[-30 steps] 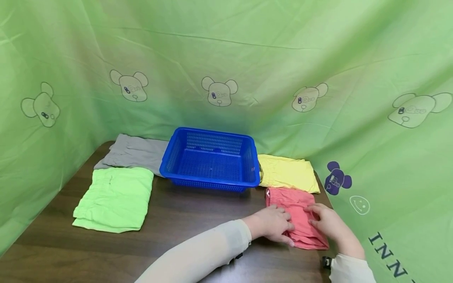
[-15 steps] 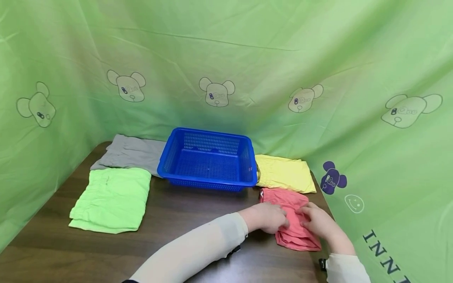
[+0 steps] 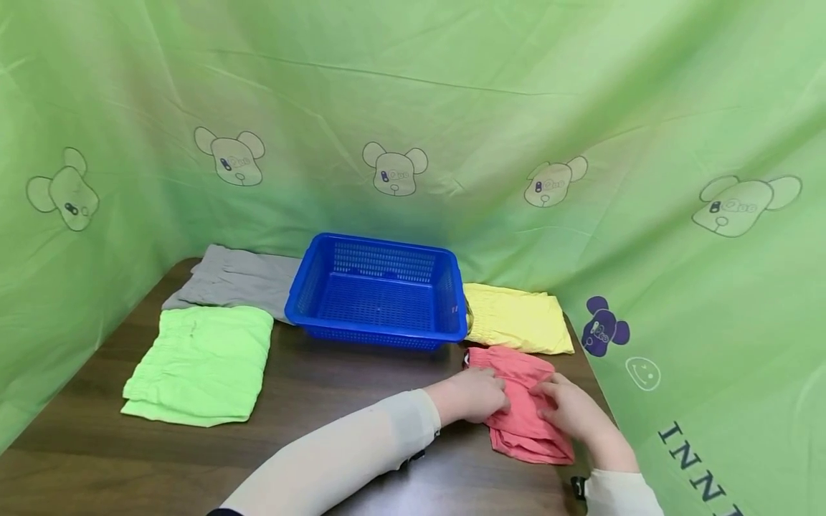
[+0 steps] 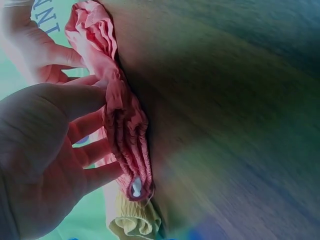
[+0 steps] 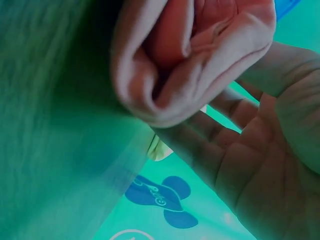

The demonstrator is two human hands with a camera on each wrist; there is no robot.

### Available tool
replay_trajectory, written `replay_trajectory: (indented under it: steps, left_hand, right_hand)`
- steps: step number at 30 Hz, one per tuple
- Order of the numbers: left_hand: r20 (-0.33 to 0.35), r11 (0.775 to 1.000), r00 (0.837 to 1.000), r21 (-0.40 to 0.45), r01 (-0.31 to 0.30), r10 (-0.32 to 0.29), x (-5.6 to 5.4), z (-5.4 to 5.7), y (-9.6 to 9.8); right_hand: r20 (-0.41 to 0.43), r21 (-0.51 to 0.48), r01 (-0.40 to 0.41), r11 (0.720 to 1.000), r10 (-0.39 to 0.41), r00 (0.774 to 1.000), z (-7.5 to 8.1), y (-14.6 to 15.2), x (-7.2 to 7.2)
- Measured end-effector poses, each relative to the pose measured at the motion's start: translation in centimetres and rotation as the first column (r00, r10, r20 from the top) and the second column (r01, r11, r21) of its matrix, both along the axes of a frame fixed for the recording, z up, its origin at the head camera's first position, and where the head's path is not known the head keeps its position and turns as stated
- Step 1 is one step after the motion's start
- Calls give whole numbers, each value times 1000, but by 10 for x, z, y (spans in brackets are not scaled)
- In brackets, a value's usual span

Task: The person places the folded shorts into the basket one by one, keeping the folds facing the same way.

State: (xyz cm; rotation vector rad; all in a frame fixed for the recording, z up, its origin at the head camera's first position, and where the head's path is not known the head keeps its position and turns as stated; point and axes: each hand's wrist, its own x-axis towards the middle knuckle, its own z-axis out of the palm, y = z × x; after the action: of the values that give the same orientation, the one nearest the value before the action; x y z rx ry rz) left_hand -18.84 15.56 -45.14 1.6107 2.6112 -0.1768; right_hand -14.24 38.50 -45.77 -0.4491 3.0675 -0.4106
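Observation:
Folded pink shorts with a gathered elastic waistband lie at the right of the table. My left hand grips their left edge, thumb on the near side and fingers over the cloth, as the left wrist view shows of the shorts. At the right edge, my right hand holds the cloth between thumb and fingers. A thick rolled fold of the shorts stands beside that hand's palm in the right wrist view. Some fingertips are hidden by cloth.
A blue plastic basket stands at the back middle with nothing inside. Folded yellow shorts lie right of it, a grey garment left. Bright green folded shorts lie on the left. A green printed curtain encloses the table.
Both hands have shifted the pink shorts slightly left and nearer. My left fingers have curled in more on the cloth. The view has turned slightly; basket and other garments stay put.

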Motion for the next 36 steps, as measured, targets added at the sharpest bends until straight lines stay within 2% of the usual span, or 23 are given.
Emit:
replay_trajectory:
  steps: [4,8,16,21,30,36]
  left_hand:
    - [15,1000,1000,-7,5,-5,1,1,-3]
    - [22,1000,1000,-18,2,-2,0,3,-9]
    - [30,999,999,-32,15,-15,0,6,-21]
    - [34,1000,999,-24,16,-16,1,3,-29]
    - [-7,999,999,3,36,-36,2,-6,-43]
    - [1,1000,1000,4,30,-30,5,-6,-52]
  right_hand:
    - [-8,17,2,1000,-1,1000,0,-4,5]
    - [-22,22,-11,1000,11,1000,1,-9,4]
    - [6,12,-17,1000,17,1000,0,-20,3]
    - [17,11,-21,1000,21,1000,-1,-29,5]
    - [55,16,-26,1000,25,998,3,-42,4]
    - [74,13,-13,1000,12,997,4,-52,6]
